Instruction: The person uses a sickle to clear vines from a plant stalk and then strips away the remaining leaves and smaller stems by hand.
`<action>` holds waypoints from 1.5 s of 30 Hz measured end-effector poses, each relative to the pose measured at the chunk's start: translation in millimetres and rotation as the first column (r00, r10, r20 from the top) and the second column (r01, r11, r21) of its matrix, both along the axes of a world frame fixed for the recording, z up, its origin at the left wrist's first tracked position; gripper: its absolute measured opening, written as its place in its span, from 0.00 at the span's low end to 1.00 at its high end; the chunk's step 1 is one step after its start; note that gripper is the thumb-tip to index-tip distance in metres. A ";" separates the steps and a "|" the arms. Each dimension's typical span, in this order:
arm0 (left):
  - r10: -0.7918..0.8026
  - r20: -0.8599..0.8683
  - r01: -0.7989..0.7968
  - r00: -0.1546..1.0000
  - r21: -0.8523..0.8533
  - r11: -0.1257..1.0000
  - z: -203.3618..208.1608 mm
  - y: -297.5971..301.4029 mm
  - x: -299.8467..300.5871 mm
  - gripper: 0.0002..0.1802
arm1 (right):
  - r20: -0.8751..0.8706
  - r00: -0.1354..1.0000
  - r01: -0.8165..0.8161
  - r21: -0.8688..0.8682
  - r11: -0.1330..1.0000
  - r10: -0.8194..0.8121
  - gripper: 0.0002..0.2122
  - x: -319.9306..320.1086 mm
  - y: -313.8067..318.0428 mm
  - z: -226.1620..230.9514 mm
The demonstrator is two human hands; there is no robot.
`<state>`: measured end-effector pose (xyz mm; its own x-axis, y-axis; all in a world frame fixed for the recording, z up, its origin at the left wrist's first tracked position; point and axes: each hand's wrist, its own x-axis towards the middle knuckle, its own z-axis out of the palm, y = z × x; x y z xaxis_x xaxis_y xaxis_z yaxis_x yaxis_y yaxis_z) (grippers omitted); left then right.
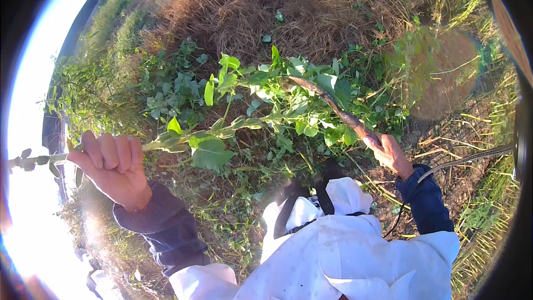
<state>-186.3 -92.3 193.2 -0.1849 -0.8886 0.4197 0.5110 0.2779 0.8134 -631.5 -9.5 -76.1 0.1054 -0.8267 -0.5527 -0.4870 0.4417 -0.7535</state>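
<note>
My left hand (114,166) is closed in a fist round a long green plant stalk (172,143) with pod-like growths along it. The stalk runs across in front of me, and its leafy end meets the green foliage in the middle. Broad, heart-shaped leaves (212,154) hang from it near my fist. My right hand (391,155) grips a sickle (338,106) with a dark, curved blade. The blade points up and left into the leaves, and its tip is partly hidden among them.
Leafy green vines (172,80) spread low over the ground before me. Beyond lies dry brown grass (233,5). Cut stubble (461,139) stands at the right, where a braided cord (472,159) hangs beside my right sleeve. Bright glare washes out the left edge.
</note>
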 end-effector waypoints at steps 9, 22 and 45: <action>0.021 0.015 -0.020 1.000 -0.044 0.999 -2.7 2.4 8.9 0.24 | 0.228 0.931 -0.133 -0.519 0.845 0.286 0.23 51.9 -37.1 94.4; 0.309 -0.061 -0.311 0.949 -0.040 0.949 -6.4 35.7 58.8 0.20 | 0.229 0.973 -0.028 0.154 0.988 -0.008 0.21 -5.1 -24.3 -12.6; 0.766 0.056 -0.748 0.641 -0.177 0.639 64.4 127.1 178.3 0.22 | -0.312 0.934 -0.125 0.180 0.976 0.177 0.29 -69.3 -19.7 -74.8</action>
<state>-8.0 34.8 257.6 0.4748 -0.6797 0.5590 -0.0197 0.6268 0.7789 -700.8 -29.2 -150.9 0.0163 -0.7164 -0.6975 -0.7630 0.4419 -0.4717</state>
